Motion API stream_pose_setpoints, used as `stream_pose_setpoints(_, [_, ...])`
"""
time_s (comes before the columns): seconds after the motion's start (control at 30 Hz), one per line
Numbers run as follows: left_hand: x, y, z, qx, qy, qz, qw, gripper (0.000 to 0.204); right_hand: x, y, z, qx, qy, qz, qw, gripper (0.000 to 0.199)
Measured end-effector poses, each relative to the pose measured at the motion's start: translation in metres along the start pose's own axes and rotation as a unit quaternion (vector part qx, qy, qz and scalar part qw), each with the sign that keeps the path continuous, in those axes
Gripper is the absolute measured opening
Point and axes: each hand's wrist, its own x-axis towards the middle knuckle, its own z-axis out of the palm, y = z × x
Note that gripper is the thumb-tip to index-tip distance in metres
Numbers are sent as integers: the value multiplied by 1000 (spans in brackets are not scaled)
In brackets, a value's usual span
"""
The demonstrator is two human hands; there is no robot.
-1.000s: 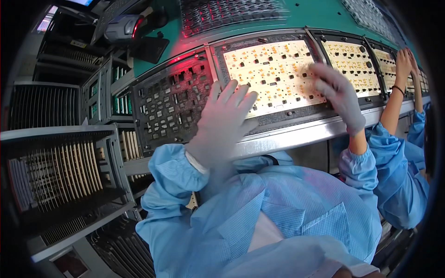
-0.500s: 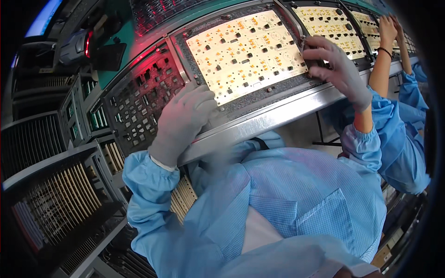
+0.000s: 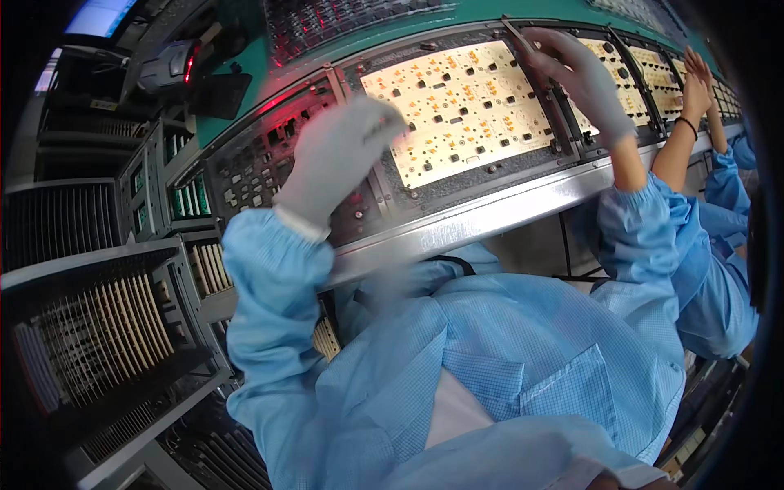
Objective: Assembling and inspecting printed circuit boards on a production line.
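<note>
Head view: my two gloved hands sit at either end of a bright yellow board.

My left hand [image 3: 343,151] is blurred, its fingers bent at the board's left edge, overlapping it; I cannot tell whether they have hold of anything. My right hand [image 3: 581,77] is partly curled, thumb and fingers by the upper end of a dark bar [image 3: 559,118]; whether it grips the bar I cannot tell. The board [image 3: 457,106] lies between my hands, flat in a dark frame [image 3: 441,186], small black and orange parts spread over it. A shiny metal rail [image 3: 490,202] runs along the near side. Behind the frame, a clear tray [image 3: 351,26] rests on the green tabletop [image 3: 490,11]. To my right are a co-worker's hands [image 3: 697,91].
</note>
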Motion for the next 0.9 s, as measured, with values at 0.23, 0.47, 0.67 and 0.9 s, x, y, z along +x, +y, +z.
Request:
stream_pose_setpoints(0.23, [71,-55,26,302,173,-85,934,26,73,20,56,-431,51,-88,897,24])
stream_pose_setpoints(0.47, [94,-54,31,324,169,-77,928,33,110,-4,46,-349,-69,43,934,36])
stream_pose_setpoints(0.67, [87,-54,12,217,83,-86,969,19,168,-68,94,-162,-32,-170,972,31])
stream_pose_setpoints(0.9, [7,-13,34,153,121,78,978,19,252,-72,160,-277,-45,-154,947,30])
